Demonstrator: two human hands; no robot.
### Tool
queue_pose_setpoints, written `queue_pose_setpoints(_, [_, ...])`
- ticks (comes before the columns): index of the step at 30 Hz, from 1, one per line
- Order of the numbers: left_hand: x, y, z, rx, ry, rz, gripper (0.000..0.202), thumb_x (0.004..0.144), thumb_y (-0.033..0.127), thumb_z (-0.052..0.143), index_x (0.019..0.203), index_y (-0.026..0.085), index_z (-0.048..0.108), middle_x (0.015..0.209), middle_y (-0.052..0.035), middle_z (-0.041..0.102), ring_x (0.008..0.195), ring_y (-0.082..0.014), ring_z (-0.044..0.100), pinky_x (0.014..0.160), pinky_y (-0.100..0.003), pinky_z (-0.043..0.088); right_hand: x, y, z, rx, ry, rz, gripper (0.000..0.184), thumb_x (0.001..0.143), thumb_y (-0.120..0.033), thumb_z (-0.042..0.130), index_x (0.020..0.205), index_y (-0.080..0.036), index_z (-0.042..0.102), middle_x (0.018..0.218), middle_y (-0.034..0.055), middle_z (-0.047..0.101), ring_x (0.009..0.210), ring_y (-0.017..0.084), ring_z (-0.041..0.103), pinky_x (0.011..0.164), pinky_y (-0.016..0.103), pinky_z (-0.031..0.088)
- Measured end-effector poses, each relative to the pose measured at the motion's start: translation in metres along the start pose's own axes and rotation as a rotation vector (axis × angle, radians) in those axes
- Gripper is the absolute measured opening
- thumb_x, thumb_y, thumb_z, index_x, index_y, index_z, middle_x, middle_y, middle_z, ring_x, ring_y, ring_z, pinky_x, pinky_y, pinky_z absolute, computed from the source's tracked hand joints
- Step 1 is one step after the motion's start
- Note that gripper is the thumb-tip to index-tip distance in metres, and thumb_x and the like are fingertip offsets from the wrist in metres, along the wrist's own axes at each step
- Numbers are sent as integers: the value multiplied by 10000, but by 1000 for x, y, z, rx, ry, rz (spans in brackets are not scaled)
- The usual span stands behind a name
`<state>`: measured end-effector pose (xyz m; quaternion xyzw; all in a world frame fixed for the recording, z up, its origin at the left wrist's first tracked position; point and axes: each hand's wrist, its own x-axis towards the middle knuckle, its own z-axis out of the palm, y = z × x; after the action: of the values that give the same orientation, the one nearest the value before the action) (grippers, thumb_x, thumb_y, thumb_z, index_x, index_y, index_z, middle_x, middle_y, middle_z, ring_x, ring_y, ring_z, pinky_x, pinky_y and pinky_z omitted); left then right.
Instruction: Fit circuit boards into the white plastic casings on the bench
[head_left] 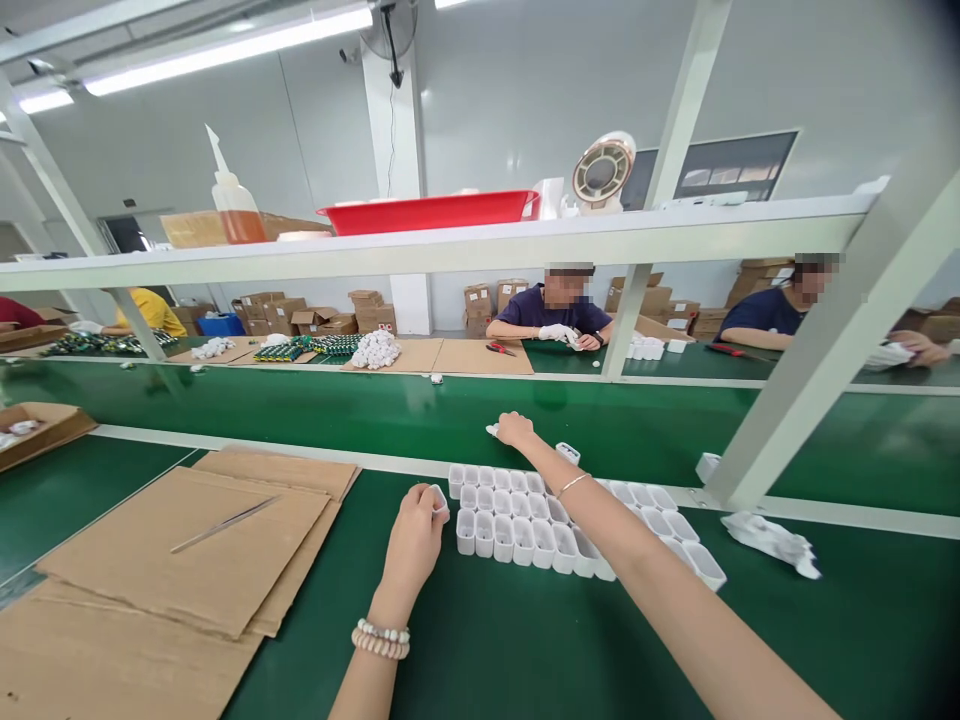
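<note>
A dark green workbench (pixel 315 610) borders a glossy green conveyor belt (pixel 337 412) in a grey-walled workshop. Overhead, one shelf (pixel 450 247) carries one red tray (pixel 435 213) and one squeeze bottle (pixel 237 208). One pair of tweezers (pixel 225 525) lies on cardboard sheets (pixel 142 500). Three rows of open white plastic cups (pixel 523 540) stand on the bench. The left hand (pixel 415 532) pinches one white cup (pixel 441 504) just beside their left end; the right hand (pixel 516 430), fingers pressed together, grips one small white piece (pixel 492 430) above the belt.
</note>
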<state>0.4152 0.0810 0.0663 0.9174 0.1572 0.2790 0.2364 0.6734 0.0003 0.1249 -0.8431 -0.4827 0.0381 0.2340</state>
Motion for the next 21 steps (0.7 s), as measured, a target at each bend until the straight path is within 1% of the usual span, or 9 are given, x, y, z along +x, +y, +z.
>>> queue_pose_setpoints(5, [1, -1, 1, -38, 48, 5, 99, 890, 157, 419, 811, 196, 463, 1041, -87, 532, 962, -226, 545, 792, -370, 493, 9, 10, -6, -9, -188, 107, 298, 933, -324, 574, 1174, -148, 573, 1167, 86, 583, 988, 210, 603, 834, 397, 526])
queue_pose_setpoints(8, [1, 0, 2, -67, 86, 16, 74, 889, 179, 440, 824, 200, 468, 1049, -86, 515, 980, -234, 532, 800, -386, 490, 10, 23, -13, 24, -304, 116, 274, 928, -313, 582, 1140, -139, 594, 1147, 76, 598, 973, 210, 610, 825, 387, 531])
queue_pose_setpoints(10, [1, 0, 1, -96, 111, 28, 57, 887, 193, 454, 832, 203, 465, 1037, -83, 504, 984, -237, 526, 814, -401, 485, 6, 33, -18, 43, -334, 120, 277, 926, -298, 587, 1155, -142, 588, 1173, 83, 589, 995, 210, 604, 840, 392, 528])
queue_pose_setpoints(13, [2, 3, 0, -159, 151, 41, 18, 881, 218, 474, 879, 208, 459, 1001, -72, 489, 953, -227, 530, 820, -405, 483, -4, 41, -21, 25, -308, 187, 308, 929, -294, 583, 1200, -150, 560, 1203, 95, 570, 1012, 211, 598, 850, 404, 524])
queue_pose_setpoints(15, [2, 4, -1, -206, 176, 40, 76, 872, 242, 499, 923, 212, 452, 996, -67, 478, 929, -220, 537, 816, -407, 490, -12, 41, -16, -13, -278, 261, 323, 927, -307, 586, 1202, -141, 555, 1186, 98, 574, 997, 213, 602, 837, 403, 528])
queue_pose_setpoints(18, [2, 6, -1, -264, 205, 48, 176, 854, 269, 540, 982, 216, 432, 1007, -64, 469, 948, -223, 539, 823, -411, 498, -23, 33, -4, -54, -215, 328, 321, 923, -316, 591, 1184, -131, 564, 1175, 104, 576, 998, 215, 600, 841, 403, 524])
queue_pose_setpoints(21, [0, 10, -2, -315, 216, 68, 281, 844, 269, 569, 1075, 219, 416, 1051, -67, 482, 1010, -221, 536, 872, -410, 487, -31, 21, -2, -32, -128, 306, 302, 930, -321, 580, 1171, -139, 571, 1159, 93, 584, 981, 206, 604, 828, 394, 527])
